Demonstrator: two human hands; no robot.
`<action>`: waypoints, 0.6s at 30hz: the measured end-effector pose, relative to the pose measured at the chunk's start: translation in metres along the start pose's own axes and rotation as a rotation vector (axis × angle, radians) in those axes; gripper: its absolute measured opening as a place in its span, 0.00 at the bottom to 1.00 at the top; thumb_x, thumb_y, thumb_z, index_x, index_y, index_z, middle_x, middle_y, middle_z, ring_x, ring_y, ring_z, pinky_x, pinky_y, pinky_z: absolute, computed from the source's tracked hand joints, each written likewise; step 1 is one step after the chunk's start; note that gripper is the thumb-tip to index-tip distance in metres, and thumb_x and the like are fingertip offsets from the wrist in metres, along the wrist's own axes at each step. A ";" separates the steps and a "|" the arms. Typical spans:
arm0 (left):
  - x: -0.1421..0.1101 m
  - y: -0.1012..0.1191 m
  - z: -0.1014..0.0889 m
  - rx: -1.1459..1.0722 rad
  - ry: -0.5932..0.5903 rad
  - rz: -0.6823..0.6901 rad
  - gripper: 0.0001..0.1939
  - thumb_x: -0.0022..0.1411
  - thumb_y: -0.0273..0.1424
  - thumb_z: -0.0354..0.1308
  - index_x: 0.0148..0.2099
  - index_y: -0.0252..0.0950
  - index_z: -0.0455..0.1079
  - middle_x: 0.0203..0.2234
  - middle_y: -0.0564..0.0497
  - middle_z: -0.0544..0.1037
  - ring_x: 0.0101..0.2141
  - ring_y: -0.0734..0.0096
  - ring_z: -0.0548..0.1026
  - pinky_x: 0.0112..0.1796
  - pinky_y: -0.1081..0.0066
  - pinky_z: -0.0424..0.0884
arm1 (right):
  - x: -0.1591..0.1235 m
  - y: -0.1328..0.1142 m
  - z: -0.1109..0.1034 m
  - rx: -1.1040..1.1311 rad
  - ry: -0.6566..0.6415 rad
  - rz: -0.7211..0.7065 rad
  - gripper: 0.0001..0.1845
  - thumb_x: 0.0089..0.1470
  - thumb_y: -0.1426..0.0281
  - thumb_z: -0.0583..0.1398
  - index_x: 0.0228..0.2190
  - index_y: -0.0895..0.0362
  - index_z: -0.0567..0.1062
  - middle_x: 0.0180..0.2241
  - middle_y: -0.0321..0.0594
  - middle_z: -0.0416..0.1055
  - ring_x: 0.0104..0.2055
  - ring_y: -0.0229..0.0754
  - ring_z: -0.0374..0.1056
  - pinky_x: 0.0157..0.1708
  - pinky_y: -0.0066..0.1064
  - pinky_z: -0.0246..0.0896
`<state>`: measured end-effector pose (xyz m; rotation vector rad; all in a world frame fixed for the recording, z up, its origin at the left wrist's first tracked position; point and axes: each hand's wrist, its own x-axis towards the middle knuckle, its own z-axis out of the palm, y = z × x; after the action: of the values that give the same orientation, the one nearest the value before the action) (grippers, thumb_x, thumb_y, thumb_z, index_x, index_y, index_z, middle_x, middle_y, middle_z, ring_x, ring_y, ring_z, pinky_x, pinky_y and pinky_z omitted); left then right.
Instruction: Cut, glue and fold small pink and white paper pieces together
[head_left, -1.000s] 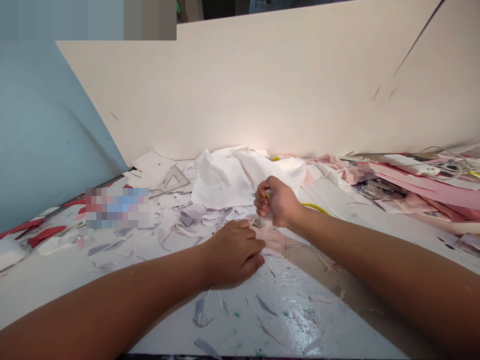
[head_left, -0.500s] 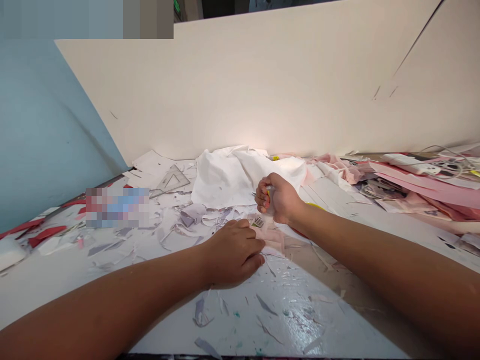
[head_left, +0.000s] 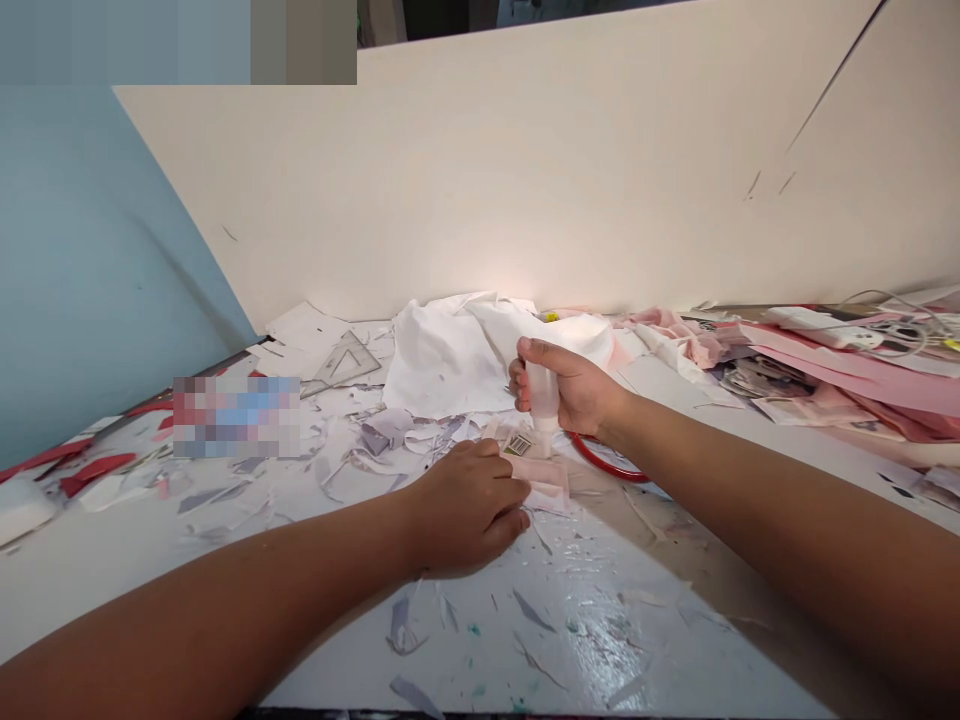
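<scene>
My right hand [head_left: 574, 385] is closed around a small white squeeze bottle [head_left: 541, 395], held upright with its lower end over a folded pale pink paper piece [head_left: 546, 478] on the white table [head_left: 592, 620]. My left hand [head_left: 465, 505] lies on the table with fingers curled, its fingertips pressing the near left edge of that pink piece. A small barcode label [head_left: 517, 444] shows just beside the bottle.
Paper scraps litter the table. A crumpled white sheet [head_left: 457, 350] lies behind the hands, a clear set square [head_left: 346, 358] to its left. A red ring [head_left: 611, 462] lies by my right wrist. Pink sheets and cables [head_left: 840, 360] pile at the right. A beige board stands behind.
My right hand has turned and lifted slightly, so the white bottle now shows upright in it. The red ring beside the wrist is now uncovered. My left hand stayed put.
</scene>
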<state>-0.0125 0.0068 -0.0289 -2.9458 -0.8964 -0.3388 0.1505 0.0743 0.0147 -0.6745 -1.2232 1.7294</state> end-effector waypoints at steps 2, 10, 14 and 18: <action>0.000 0.000 0.000 -0.007 0.000 -0.001 0.11 0.59 0.32 0.45 0.33 0.35 0.68 0.23 0.50 0.68 0.30 0.69 0.61 0.35 0.67 0.59 | 0.001 0.006 0.000 0.049 -0.007 0.020 0.15 0.44 0.61 0.60 0.18 0.57 0.64 0.16 0.30 0.60 0.18 0.32 0.56 0.19 0.26 0.54; 0.000 0.002 -0.003 -0.003 -0.018 -0.015 0.12 0.59 0.32 0.46 0.33 0.34 0.69 0.23 0.49 0.69 0.31 0.67 0.62 0.34 0.67 0.59 | 0.003 0.019 0.009 0.103 0.095 0.046 0.15 0.42 0.63 0.56 0.14 0.57 0.59 0.14 0.31 0.54 0.17 0.32 0.52 0.17 0.26 0.47; 0.000 0.002 -0.004 -0.006 -0.023 -0.018 0.12 0.59 0.32 0.46 0.35 0.35 0.70 0.24 0.49 0.69 0.32 0.67 0.62 0.35 0.67 0.59 | 0.001 0.022 0.015 0.081 0.116 0.038 0.14 0.42 0.67 0.54 0.11 0.56 0.57 0.12 0.30 0.51 0.15 0.32 0.48 0.15 0.26 0.43; 0.001 0.002 -0.003 -0.010 -0.023 -0.022 0.13 0.59 0.32 0.45 0.36 0.35 0.70 0.24 0.49 0.69 0.32 0.66 0.62 0.36 0.66 0.59 | -0.001 0.025 0.020 0.071 0.148 0.024 0.14 0.40 0.69 0.53 0.10 0.56 0.55 0.10 0.30 0.49 0.14 0.32 0.46 0.15 0.26 0.42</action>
<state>-0.0112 0.0059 -0.0256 -2.9567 -0.9332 -0.3110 0.1264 0.0618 -0.0010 -0.7628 -1.0509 1.7025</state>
